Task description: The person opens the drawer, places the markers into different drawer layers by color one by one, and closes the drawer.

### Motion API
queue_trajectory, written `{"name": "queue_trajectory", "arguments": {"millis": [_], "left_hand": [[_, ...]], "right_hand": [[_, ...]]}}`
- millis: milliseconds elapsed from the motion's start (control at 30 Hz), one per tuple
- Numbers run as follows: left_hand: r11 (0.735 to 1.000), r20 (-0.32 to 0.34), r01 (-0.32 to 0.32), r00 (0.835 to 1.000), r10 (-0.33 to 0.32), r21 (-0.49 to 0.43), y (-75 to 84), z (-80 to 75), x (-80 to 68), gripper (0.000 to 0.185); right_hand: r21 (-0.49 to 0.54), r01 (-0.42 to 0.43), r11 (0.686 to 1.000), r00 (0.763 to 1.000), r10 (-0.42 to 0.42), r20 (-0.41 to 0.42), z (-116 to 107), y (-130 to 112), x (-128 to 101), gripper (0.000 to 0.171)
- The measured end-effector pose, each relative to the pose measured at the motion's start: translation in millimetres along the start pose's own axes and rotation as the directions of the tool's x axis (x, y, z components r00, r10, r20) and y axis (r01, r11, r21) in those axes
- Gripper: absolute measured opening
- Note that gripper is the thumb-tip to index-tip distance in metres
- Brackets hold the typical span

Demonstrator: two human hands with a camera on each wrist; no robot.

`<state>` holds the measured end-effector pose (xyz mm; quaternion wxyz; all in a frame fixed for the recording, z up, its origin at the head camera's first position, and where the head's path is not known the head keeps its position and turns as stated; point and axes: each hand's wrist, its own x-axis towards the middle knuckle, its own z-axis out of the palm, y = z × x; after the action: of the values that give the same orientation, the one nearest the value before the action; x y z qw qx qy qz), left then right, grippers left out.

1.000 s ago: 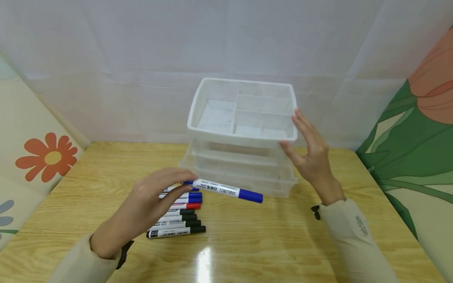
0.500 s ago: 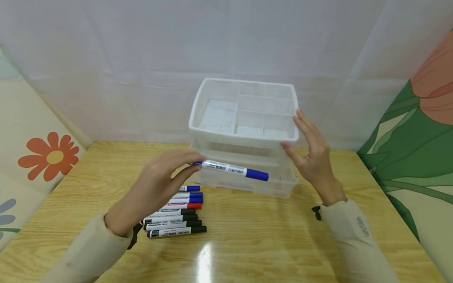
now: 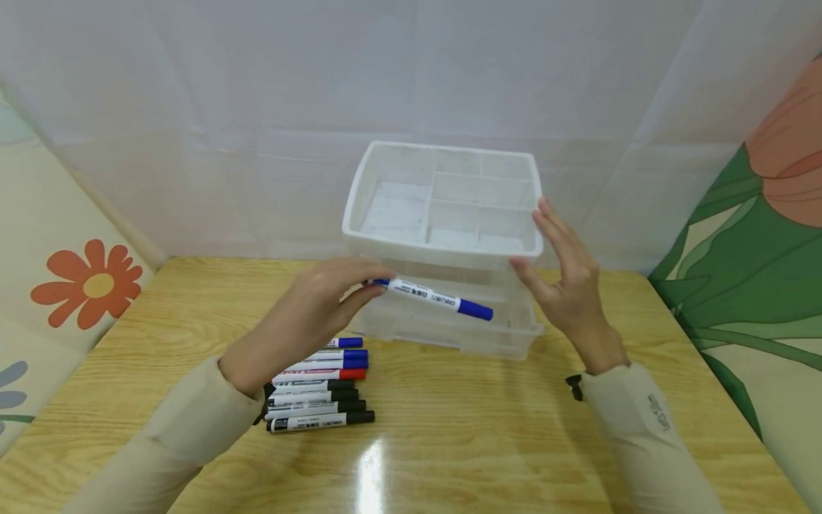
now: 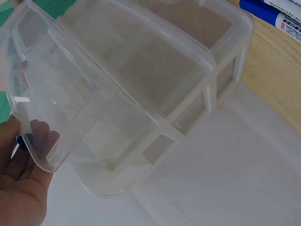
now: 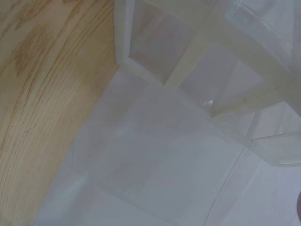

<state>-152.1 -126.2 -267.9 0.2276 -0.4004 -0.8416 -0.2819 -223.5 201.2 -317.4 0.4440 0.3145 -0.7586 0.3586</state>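
Note:
My left hand (image 3: 321,300) pinches a blue whiteboard marker (image 3: 427,294) by its blue rear end, with the capped end pointing right. The marker is tilted slightly down to the right and overlaps the pulled-out lower drawer (image 3: 443,341) of a clear plastic drawer organizer (image 3: 443,250). In the left wrist view, the hand (image 4: 26,188) shows at the drawer's corner, with the marker's blue end (image 4: 23,141) between thumb and fingers. My right hand (image 3: 568,282) rests with straight fingers against the organizer's right side, thumb at its front corner.
Several whiteboard markers (image 3: 321,407) with black, red and blue caps lie in a row on the wooden table (image 3: 462,442), left of centre. The organizer's top tray (image 3: 394,207) has divided compartments. A white cloth (image 3: 270,143) hangs behind it.
My left hand has carried the blue marker up from above the marker row, then right, to the lower drawer. The right hand stays at the organizer's side.

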Motion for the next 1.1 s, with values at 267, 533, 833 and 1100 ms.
{"name": "queue_trajectory", "arguments": {"millis": [267,533,833,1100], "left_hand": [[1.0,0.077,0.021,0.997,-0.02,-0.018,1.0,3.3,4.7,0.027],[0.998,0.122,0.038,0.992,-0.033,-0.042,-2.8,5.5,8.4,0.022],[0.98,0.24,0.191,0.955,-0.172,-0.059,0.9,2.6,15.3,0.02],[0.963,0.315,0.269,0.916,-0.248,-0.025,4.9,-1.2,19.1,0.022]], "right_hand": [[-0.006,-0.002,1.0,1.0,0.002,0.004,0,-2,0,0.071],[0.0,-0.004,1.0,1.0,0.004,0.002,0,-3,1,0.071],[0.002,-0.003,1.0,1.0,0.003,-0.005,-1,-2,1,0.071],[0.004,0.003,1.0,1.0,-0.003,-0.019,-1,-2,1,0.071]]}}
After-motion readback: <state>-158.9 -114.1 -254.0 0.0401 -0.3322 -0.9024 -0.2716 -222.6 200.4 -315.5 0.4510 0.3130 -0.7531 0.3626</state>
